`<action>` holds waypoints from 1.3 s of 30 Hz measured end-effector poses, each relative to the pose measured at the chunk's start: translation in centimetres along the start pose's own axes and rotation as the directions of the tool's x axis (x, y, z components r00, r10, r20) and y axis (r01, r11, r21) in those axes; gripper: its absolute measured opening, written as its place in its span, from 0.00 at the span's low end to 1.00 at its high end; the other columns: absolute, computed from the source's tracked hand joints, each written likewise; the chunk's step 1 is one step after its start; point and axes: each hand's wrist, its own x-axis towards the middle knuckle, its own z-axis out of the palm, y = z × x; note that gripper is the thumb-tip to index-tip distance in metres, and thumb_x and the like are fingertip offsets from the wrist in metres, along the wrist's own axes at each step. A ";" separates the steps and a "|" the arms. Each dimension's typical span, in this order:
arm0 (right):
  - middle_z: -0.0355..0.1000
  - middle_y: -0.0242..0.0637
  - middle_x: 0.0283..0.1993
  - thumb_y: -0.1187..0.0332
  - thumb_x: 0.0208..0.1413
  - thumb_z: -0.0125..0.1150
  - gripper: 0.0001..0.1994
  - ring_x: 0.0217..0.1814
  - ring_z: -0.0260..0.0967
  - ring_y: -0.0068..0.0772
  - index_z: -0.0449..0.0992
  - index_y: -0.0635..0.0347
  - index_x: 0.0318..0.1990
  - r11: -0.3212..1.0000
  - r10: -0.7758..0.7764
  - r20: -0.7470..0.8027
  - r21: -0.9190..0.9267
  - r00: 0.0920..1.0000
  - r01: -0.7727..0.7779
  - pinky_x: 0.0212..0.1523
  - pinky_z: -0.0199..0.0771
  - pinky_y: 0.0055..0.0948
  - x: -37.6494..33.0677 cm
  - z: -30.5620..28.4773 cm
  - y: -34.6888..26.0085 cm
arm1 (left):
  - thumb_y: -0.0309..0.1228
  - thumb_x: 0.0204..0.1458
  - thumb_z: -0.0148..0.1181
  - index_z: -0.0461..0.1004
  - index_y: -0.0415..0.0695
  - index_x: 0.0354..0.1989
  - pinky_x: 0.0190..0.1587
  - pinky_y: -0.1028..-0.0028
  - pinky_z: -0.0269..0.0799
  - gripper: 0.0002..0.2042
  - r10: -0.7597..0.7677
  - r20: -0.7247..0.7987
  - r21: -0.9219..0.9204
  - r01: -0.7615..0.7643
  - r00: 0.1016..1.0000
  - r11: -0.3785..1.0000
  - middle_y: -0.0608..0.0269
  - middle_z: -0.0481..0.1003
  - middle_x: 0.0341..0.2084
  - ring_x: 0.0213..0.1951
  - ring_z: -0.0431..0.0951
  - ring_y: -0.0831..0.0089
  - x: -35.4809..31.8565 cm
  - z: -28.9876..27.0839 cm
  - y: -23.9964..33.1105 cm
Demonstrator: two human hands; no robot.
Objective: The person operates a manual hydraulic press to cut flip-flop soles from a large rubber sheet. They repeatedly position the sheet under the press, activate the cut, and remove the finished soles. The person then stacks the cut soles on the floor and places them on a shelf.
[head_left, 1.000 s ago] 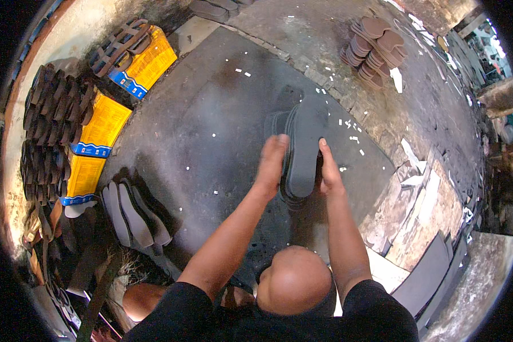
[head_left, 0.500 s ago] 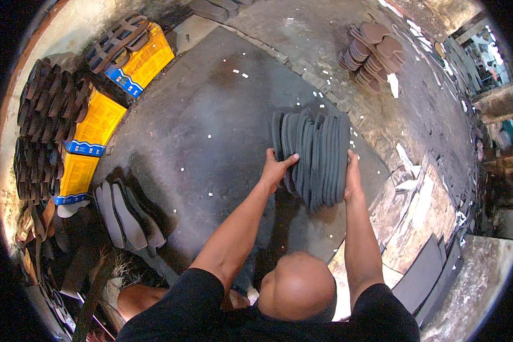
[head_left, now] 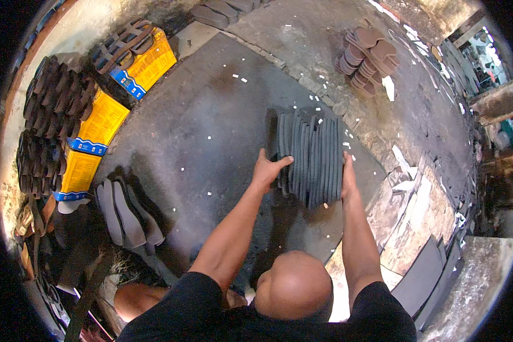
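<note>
Between my two hands stands a thick row of dark grey shoe soles (head_left: pixel 310 159), pressed together on edge. My left hand (head_left: pixel 269 172) is against the left side of the row, its thumb stretched toward the soles and its other fingers mostly hidden. From the right side, my right hand (head_left: pixel 349 178) presses the outermost sole, with part of its fingers out of sight behind it. Both arms reach forward over the dark floor sheet (head_left: pixel 211 114). Whether the soles rest on the sheet or hang just above it I cannot tell.
Yellow and blue boxes (head_left: pixel 100 122) stand at the left beside stacked dark soles (head_left: pixel 43 159). Nearer lie several grey soles (head_left: pixel 119 214). Brown soles (head_left: pixel 367 60) are piled at the far right. Grey sheets (head_left: pixel 419 279) lean at the near right, and white scraps (head_left: pixel 403 162) litter the floor.
The soles stand straighter and more evenly side by side than before. My left hand has shifted slightly left, and my right hand remains at the right side of the row.
</note>
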 end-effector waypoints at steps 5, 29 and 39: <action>0.74 0.48 0.61 0.33 0.65 0.44 0.42 0.61 0.72 0.41 0.69 0.68 0.66 0.973 -0.138 -0.051 -0.194 0.989 0.126 0.65 0.67 0.40 2.7 0.3 8.4 | 0.55 0.44 0.77 0.62 0.28 0.59 0.58 0.53 0.73 0.47 0.120 -0.055 0.376 -0.091 0.991 0.922 0.27 0.71 0.58 0.57 0.77 0.41 -4.6 -8.2 4.6; 0.72 0.52 0.61 0.51 0.40 0.84 0.45 0.66 0.70 0.50 0.69 0.66 0.63 0.639 -0.402 0.267 -0.603 0.876 0.477 0.66 0.68 0.44 -4.0 14.5 3.3 | 0.48 0.37 0.83 0.65 0.37 0.66 0.66 0.53 0.64 0.49 0.467 -0.175 0.352 -0.388 0.867 0.852 0.45 0.68 0.60 0.64 0.67 0.46 -5.3 -15.9 3.0; 0.68 0.49 0.67 0.58 0.30 0.90 0.55 0.69 0.67 0.46 0.61 0.59 0.69 0.431 -0.497 0.448 -0.616 0.743 0.660 0.68 0.67 0.43 -1.4 12.5 7.4 | 0.41 0.32 0.88 0.62 0.40 0.66 0.66 0.57 0.64 0.51 0.560 -0.069 0.425 -0.484 0.826 0.765 0.47 0.69 0.59 0.62 0.69 0.49 -5.4 -18.5 -0.2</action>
